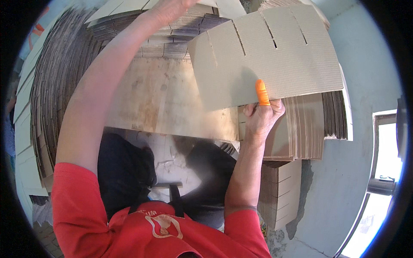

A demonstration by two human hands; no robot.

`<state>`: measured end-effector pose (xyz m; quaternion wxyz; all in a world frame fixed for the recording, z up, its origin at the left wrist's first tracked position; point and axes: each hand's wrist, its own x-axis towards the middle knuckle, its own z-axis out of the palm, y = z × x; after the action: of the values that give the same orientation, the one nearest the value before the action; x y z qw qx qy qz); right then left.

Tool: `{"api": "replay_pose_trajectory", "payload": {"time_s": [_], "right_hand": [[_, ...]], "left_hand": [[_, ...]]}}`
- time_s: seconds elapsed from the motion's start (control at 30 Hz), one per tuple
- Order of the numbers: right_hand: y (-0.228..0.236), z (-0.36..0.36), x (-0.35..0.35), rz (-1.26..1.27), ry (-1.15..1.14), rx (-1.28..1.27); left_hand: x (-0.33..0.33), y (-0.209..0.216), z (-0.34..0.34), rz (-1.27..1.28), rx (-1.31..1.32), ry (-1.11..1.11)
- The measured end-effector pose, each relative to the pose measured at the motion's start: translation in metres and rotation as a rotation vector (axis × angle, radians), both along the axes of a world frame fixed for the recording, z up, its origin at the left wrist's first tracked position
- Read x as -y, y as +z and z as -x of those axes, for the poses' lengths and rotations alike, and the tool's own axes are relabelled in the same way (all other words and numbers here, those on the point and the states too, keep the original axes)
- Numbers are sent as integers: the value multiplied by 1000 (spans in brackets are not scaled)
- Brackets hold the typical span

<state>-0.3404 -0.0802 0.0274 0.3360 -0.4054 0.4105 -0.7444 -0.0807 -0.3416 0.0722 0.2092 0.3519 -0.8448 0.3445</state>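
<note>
Beneath both hands lies a worn, stained brown wooden work surface. Left of the left arm curves a tall stack of flat grey-brown corrugated cardboard sheets. Beyond the left hand rest bundled piles of folded cardboard strips. Right of the right hand stands a pale blue plastered wall, with what may be a bright window opening lower right.

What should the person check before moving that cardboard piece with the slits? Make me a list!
1. Right hand grips the slotted cardboard sheet at its lower edge: ok.
2. Orange finger cover sits on the finger: ok.
3. Left hand has a hold on the flat cardboard pile: cannot tell, it runs past the picture's top edge.
4. Sheet free of tears: ok where visible.
5. Stack of sheets under the right hand is even: ok.
</note>
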Motion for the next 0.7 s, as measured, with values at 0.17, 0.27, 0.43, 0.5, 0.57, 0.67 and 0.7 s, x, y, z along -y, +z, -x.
{"api": "replay_pose_trajectory", "payload": {"time_s": [0.17, 0.27, 0.43, 0.5, 0.57, 0.67, 0.7], "right_hand": [[-3, 5, -1, -26, -102, -39], [2, 2, -3, -63, -231, -106], [2, 6, -5, -83, -226, -145], [4, 7, -5, -81, -220, -171], [3, 10, -7, -72, -201, -174], [0, 13, -6, -27, -119, -80], [-2, 14, -4, -20, -125, -82]], "left_hand": [[-42, -9, 22, 137, 59, -265], [-65, -16, 27, 5, 118, -183], [-83, -25, 26, -2, 147, -108], [-84, -28, 21, 49, 109, -136], [-85, -30, 20, 79, 94, -151], [-94, -33, 22, 61, 194, -123], [-99, -35, 23, 64, 205, -134]]}}
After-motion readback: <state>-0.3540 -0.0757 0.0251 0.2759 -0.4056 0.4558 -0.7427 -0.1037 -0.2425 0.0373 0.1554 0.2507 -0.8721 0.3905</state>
